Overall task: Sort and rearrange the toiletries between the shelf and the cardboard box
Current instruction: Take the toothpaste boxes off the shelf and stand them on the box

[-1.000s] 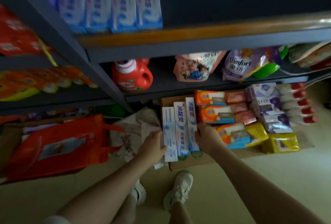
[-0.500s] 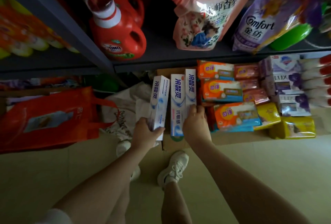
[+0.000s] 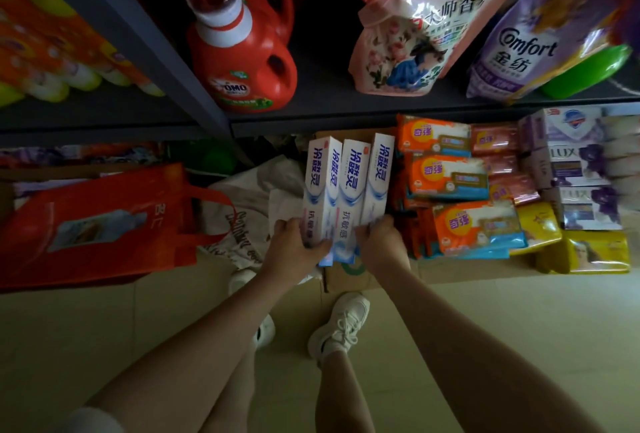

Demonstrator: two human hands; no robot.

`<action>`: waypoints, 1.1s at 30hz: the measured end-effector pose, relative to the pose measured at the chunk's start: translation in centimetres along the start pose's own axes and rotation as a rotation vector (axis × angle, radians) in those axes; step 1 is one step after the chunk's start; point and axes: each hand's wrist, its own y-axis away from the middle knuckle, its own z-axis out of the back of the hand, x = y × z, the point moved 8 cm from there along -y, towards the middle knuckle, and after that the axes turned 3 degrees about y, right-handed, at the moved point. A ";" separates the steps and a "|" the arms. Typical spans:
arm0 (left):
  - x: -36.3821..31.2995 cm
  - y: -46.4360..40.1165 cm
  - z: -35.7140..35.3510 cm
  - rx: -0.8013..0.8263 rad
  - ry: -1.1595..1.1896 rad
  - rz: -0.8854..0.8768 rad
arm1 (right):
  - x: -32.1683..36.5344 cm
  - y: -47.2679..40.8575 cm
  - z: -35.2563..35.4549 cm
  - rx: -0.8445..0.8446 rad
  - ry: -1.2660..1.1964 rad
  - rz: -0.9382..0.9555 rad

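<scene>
Three toothpaste boxes (image 3: 346,190) stand side by side over the cardboard box (image 3: 346,278), long axes pointing away toward the shelf (image 3: 311,119), left hand (image 3: 294,249) gripping the outer box, right hand (image 3: 379,242) the inner.

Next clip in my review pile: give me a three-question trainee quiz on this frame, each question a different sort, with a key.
1. Multiple choice: how many toothpaste boxes stand side by side between the hands? A two, B three, C five.
2. True or false: the red detergent jug sits on the shelf above the cardboard box.
3. Fill in: the left hand grips the leftmost box's lower end; the right hand grips the lower end of the ____ box.

Key: 1 B. 2 true. 3 rightmost.
</scene>
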 end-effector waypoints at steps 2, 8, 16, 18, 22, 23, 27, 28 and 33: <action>0.5 -0.2 -0.1 0.008 0.111 0.013 | 0.0 0.1 0.8 -0.028 -0.084 -0.023; -0.1 0.4 0.5 0.029 0.276 0.036 | -0.9 1.8 3.6 -0.105 -0.378 -0.022; -6.2 5.2 5.7 0.072 0.300 -0.086 | 1.0 6.9 6.5 0.120 -0.751 0.071; -8.3 7.4 7.6 0.075 0.289 -0.157 | 2.3 8.7 8.0 0.143 -0.782 0.128; -12.7 11.7 12.3 0.020 0.286 -0.334 | 5.6 12.2 11.7 0.125 -0.821 0.270; -13.8 12.7 13.5 0.003 0.278 -0.376 | 6.6 13.0 12.7 0.117 -0.826 0.306; -18.0 15.9 18.3 -0.086 0.262 -0.516 | 10.3 15.9 15.7 0.115 -0.782 0.456; -19.1 16.6 19.4 -0.109 0.261 -0.551 | 11.0 16.7 16.2 0.125 -0.763 0.492; -24.0 17.9 24.4 -0.263 0.250 -0.642 | 15.2 18.9 19.0 0.104 -0.799 0.615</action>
